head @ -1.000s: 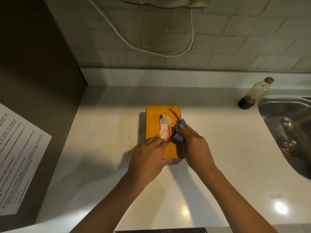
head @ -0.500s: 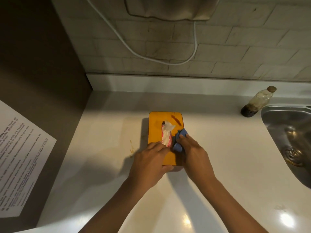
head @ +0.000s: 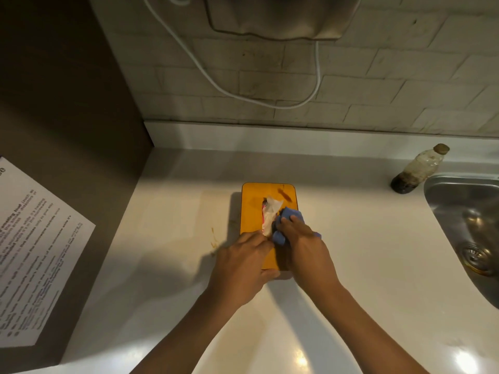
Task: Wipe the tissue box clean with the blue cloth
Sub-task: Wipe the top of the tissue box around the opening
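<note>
An orange tissue box (head: 252, 203) lies flat on the white counter, with a white tissue (head: 271, 215) sticking out of its top slot. A dark smear marks the lid near its far right corner. My right hand (head: 305, 244) grips a crumpled blue cloth (head: 289, 215) and presses it on the right side of the lid, beside the tissue. My left hand (head: 243, 263) rests over the near left end of the box, fingers on the lid and thumb against the near edge, holding it still.
A steel sink (head: 469, 228) is set into the counter (head: 167, 211) at the right, with a grimy bottle (head: 420, 170) at its far left corner. A printed paper sheet (head: 32, 252) hangs on the dark cabinet side at the left. A white cable loops across the tiled wall.
My head has tilted up a little, so the scene sits lower in view. My right hand with the cloth has stayed on the right side of the lid. The left hand keeps its hold.
</note>
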Demonstrator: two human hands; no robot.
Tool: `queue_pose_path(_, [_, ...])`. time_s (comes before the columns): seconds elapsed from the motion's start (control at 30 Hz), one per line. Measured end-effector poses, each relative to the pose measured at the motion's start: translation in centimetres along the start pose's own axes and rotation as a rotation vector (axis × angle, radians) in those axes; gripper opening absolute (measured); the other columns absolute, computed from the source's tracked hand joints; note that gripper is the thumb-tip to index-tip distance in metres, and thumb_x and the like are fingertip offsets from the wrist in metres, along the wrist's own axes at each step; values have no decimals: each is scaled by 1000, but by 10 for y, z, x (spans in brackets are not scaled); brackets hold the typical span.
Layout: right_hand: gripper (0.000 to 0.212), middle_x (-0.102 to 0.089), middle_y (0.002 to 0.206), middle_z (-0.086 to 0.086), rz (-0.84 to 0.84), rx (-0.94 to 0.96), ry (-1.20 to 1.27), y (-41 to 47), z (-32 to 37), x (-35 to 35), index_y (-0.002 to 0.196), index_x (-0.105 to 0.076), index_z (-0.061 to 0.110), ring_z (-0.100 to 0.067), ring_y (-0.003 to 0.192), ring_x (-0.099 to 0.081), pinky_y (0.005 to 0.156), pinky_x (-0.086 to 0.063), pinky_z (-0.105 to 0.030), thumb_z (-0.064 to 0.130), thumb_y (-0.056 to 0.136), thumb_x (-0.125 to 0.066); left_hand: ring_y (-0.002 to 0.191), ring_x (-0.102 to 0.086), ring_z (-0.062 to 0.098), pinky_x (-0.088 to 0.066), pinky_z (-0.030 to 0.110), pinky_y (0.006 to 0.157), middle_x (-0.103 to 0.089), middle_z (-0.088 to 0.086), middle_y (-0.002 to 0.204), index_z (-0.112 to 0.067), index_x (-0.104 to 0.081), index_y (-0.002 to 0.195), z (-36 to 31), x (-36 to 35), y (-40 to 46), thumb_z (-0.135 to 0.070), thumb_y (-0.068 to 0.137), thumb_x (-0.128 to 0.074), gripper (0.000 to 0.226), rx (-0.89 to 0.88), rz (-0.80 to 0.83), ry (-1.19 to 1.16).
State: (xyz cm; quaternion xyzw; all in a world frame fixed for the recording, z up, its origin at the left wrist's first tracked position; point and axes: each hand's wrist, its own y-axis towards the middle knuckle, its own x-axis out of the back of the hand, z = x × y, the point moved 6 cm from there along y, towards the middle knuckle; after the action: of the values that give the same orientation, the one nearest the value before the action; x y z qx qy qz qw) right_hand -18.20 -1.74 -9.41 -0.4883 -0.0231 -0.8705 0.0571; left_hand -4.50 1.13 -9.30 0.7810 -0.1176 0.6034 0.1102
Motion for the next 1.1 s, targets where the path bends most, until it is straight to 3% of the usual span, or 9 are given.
queue_pose_path(0.13, [30, -58, 131, -10, -77, -7, -12, 28, -1, 15, 127, -58, 15, -28, 113, -59, 90, -48, -36, 21, 98, -53, 121, -59, 9, -37, 23, 68, -63, -17, 133, -37, -62, 134, 1, 1, 1, -68, 84, -68, 59, -3, -15, 2])
queue_pose_path(0.23, [32, -61, 129, -8, -37, -39, -40, 35, -13, 19, 132, -53, 13, -25, 111, -60, 87, -43, -23, 24, 103, -45, 121, -60, 13, -48, 28, 71, -63, -14, 135, -36, -61, 137, 0, 0, 0, -67, 86, -66, 59, -7, -14, -3])
queue_pose_path(0.37, [26, -63, 124, -7, -98, 5, -71, 10, -8, 6, 124, -58, 13, -26, 104, -63, 83, -50, -29, 18, 100, -49, 125, -55, 12, -48, 29, 76, -59, -15, 137, -37, -56, 139, -1, 1, 3, -67, 88, -62, 60, -9, -15, -34])
queue_pose_path(0.43, [16, -65, 111, 0, -87, 11, -32, 6, -2, -3, 116, -58, 23, -18, 94, -66, 72, -47, -9, 22, 102, -49, 127, -53, 11, -47, 28, 78, -59, -16, 138, -37, -56, 138, -1, 1, 5, -69, 88, -57, 60, -10, -16, -36])
queue_pose_path(0.5, [19, -60, 121, 0, -71, 8, 4, 12, 1, -4, 117, -56, 27, -14, 103, -62, 78, -44, -3, 21, 102, -47, 131, -49, 9, -47, 28, 82, -55, -17, 143, -36, -54, 141, 1, -1, 5, -69, 89, -58, 62, -10, -7, -25])
queue_pose_path(0.6, [36, -54, 134, -7, -105, 47, -90, 30, 3, 10, 131, -53, 15, -28, 117, -56, 92, -49, -36, 18, 95, -52, 129, -50, 10, -44, 28, 79, -54, -17, 141, -38, -53, 142, 2, -3, 6, -70, 89, -59, 62, -12, 0, -18])
queue_pose_path(0.73, [34, -64, 124, -9, -46, -47, -74, 34, -18, 12, 133, -51, 14, -27, 105, -64, 89, -50, -31, 28, 102, -48, 131, -48, 11, -48, 30, 84, -51, -17, 147, -38, -48, 147, 2, -4, 5, -70, 91, -56, 65, -19, 18, -9])
queue_pose_path(0.9, [36, -55, 135, -7, -116, 71, -60, 17, 0, 7, 132, -55, 13, -28, 119, -54, 93, -47, -34, 17, 96, -54, 133, -46, 8, -44, 27, 79, -54, -17, 142, -37, -54, 140, 0, -3, 4, -67, 88, -62, 60, 4, -2, -16])
queue_pose_path(1.1, [27, -64, 116, -11, -103, 20, -142, 66, -7, 21, 127, -52, 14, -29, 96, -66, 79, -52, -32, 25, 103, -47, 140, -40, 10, -48, 32, 90, -48, -14, 152, -36, -47, 149, 0, -6, 3, -65, 92, -60, 65, -5, 26, -22])
